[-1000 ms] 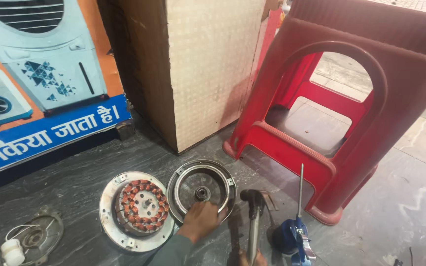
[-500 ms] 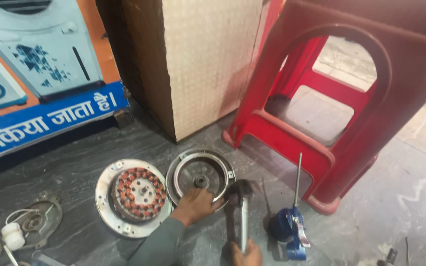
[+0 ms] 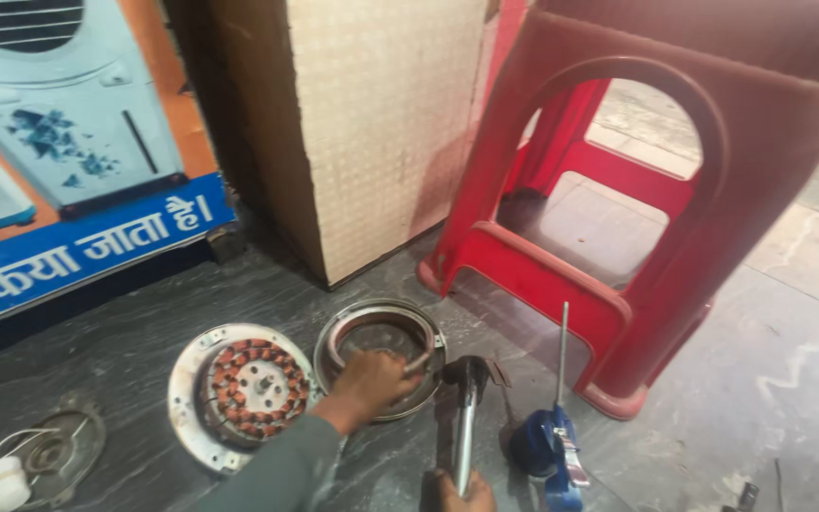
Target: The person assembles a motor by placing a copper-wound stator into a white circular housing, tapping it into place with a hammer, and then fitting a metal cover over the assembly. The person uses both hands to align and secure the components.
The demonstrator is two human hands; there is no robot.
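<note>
A round metal motor cover point(image 3: 381, 330) lies on the dark stone floor. My left hand point(image 3: 370, 383) rests inside it and grips its near rim. Left of it sits a round plate with a ring of copper windings point(image 3: 246, 391). My right hand point(image 3: 459, 494), only partly in view at the bottom edge, is closed around the metal handle of a hammer point(image 3: 466, 403). The hammer's dark head is just beside the right edge of the cover.
A red plastic stool point(image 3: 637, 218) stands at the right. A tall cardboard box point(image 3: 372, 123) and a printed poster point(image 3: 68, 180) stand behind. A blue-handled screwdriver point(image 3: 556, 431) rests by the stool leg. A flat round part with a white capacitor point(image 3: 21, 469) lies bottom left.
My left hand has slid further over the cover's near rim. The hammer in my right hand stays beside the cover. The view has shifted slightly.
</note>
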